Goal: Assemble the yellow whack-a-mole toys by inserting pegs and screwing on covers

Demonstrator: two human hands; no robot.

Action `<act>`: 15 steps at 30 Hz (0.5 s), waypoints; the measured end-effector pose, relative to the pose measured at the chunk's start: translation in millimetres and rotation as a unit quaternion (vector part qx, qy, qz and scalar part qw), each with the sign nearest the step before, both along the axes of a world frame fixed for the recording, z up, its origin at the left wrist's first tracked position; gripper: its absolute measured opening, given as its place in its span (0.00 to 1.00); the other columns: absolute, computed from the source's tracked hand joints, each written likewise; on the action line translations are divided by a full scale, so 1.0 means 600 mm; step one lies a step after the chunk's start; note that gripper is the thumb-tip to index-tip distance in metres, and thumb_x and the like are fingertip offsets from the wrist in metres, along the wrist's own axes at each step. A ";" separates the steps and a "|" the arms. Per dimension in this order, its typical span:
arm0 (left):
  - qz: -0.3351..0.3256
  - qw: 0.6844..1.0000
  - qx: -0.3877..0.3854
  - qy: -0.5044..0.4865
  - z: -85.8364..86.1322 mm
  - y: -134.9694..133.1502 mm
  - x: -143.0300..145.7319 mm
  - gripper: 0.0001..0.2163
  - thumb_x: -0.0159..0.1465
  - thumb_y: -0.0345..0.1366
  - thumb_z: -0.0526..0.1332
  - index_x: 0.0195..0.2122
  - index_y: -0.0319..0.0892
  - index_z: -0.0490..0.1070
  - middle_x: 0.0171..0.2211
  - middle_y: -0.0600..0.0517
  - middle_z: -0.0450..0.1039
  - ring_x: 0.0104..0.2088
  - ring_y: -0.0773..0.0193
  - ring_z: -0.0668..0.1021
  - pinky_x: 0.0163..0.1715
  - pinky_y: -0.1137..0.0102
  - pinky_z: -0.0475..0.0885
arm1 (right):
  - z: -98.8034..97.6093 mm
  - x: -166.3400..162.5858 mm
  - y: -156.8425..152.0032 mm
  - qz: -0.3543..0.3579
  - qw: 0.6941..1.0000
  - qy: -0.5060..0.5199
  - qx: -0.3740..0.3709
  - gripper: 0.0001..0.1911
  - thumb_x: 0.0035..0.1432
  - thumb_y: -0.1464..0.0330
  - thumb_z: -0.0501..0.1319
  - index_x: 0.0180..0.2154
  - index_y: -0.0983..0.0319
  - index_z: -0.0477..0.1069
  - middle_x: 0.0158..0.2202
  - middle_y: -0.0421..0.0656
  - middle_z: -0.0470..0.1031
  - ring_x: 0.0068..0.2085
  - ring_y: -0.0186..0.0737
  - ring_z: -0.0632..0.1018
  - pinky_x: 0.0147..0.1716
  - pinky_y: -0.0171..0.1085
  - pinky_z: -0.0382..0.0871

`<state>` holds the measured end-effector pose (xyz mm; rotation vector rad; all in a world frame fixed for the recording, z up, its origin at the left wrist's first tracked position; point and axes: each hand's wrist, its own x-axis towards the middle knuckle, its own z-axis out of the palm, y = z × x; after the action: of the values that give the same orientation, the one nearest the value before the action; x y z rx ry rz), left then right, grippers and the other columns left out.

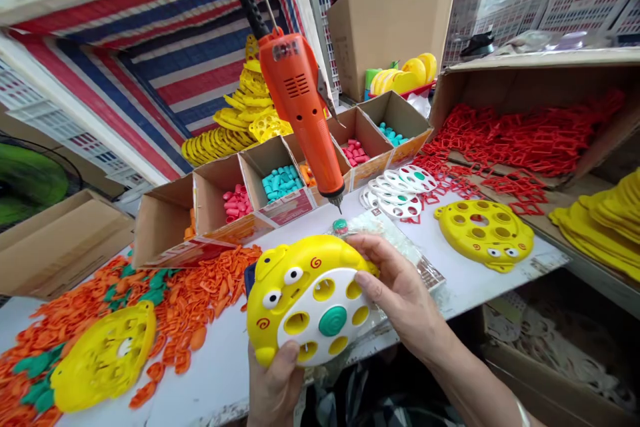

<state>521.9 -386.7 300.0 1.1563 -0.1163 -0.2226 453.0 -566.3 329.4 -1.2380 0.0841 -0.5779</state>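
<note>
Both hands hold a yellow plastic animal-face toy shell (290, 267), tilted above the front of the table. A white disc with holes (320, 340) and a green centre knob (333, 321) sit on its face. My left hand (276, 380) grips the lower left edge, thumb on the front. At the right edge my right hand (395, 287) has its thumb on the face and fingers over the rim. Just beyond the toy hangs an orange electric screwdriver (305, 107), bit downward. Under its bit, a small green-and-red piece (340, 227) rests on a plastic-covered pad (390, 233).
Divided cardboard bins (225, 230) hold pink, teal and orange pieces. Orange parts (210, 287) and a yellow shell half (107, 353) lie left. White discs (400, 190), another yellow shell (484, 233) and a box of red parts (525, 133) are right.
</note>
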 end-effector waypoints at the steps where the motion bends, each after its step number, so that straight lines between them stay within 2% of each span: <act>1: 0.000 1.000 -0.003 0.006 0.002 -0.001 0.002 0.34 0.46 0.39 0.76 0.56 0.50 0.72 0.44 0.46 0.82 0.42 0.43 0.83 0.45 0.53 0.79 | 0.002 0.000 -0.003 0.002 1.000 0.001 -0.006 0.18 0.63 0.62 0.62 0.54 0.57 0.67 0.54 0.47 0.73 0.54 0.45 0.75 0.53 0.42 0.72; 3: 0.010 1.000 -0.020 0.019 0.007 -0.003 0.008 0.34 0.47 0.41 0.76 0.56 0.51 0.72 0.46 0.47 0.81 0.45 0.43 0.82 0.47 0.53 0.78 | 0.005 0.000 -0.010 0.018 1.000 -0.009 -0.002 0.20 0.63 0.60 0.62 0.55 0.56 0.67 0.57 0.47 0.71 0.58 0.46 0.73 0.57 0.45 0.69; 6: 0.053 0.996 -0.057 0.037 0.018 -0.009 0.015 0.33 0.48 0.45 0.75 0.57 0.54 0.72 0.48 0.49 0.81 0.46 0.45 0.82 0.46 0.54 0.79 | 0.008 0.002 -0.011 0.058 0.997 -0.028 0.032 0.27 0.63 0.57 0.61 0.61 0.54 0.62 0.61 0.48 0.68 0.62 0.47 0.70 0.61 0.48 0.66; 9: 0.071 0.993 -0.085 0.052 0.025 -0.020 0.020 0.32 0.47 0.45 0.76 0.54 0.55 0.74 0.45 0.51 0.82 0.41 0.49 0.83 0.45 0.56 0.79 | 0.007 0.004 0.006 0.093 0.992 -0.032 0.074 0.28 0.61 0.60 0.65 0.61 0.54 0.62 0.59 0.47 0.70 0.58 0.47 0.74 0.54 0.45 0.73; 12: 0.051 0.991 -0.102 0.071 0.023 -0.030 0.021 0.29 0.48 0.45 0.75 0.53 0.52 0.75 0.43 0.50 0.83 0.40 0.50 0.84 0.51 0.54 0.76 | 0.002 0.008 0.027 0.062 0.993 -0.026 0.099 0.25 0.59 0.65 0.66 0.57 0.55 0.65 0.54 0.46 0.75 0.51 0.46 0.79 0.47 0.40 0.78; 15: 0.022 0.989 -0.104 0.102 0.016 -0.027 0.011 0.27 0.52 0.45 0.73 0.53 0.50 0.75 0.44 0.49 0.82 0.45 0.48 0.82 0.54 0.54 0.73 | -0.004 0.007 0.036 0.023 0.996 -0.001 0.092 0.23 0.59 0.66 0.66 0.56 0.56 0.67 0.56 0.47 0.74 0.51 0.48 0.80 0.46 0.40 0.79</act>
<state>528.2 -403.0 309.7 0.9221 0.0665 -0.2810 457.4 -544.9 327.2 -1.0582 0.1043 -0.5191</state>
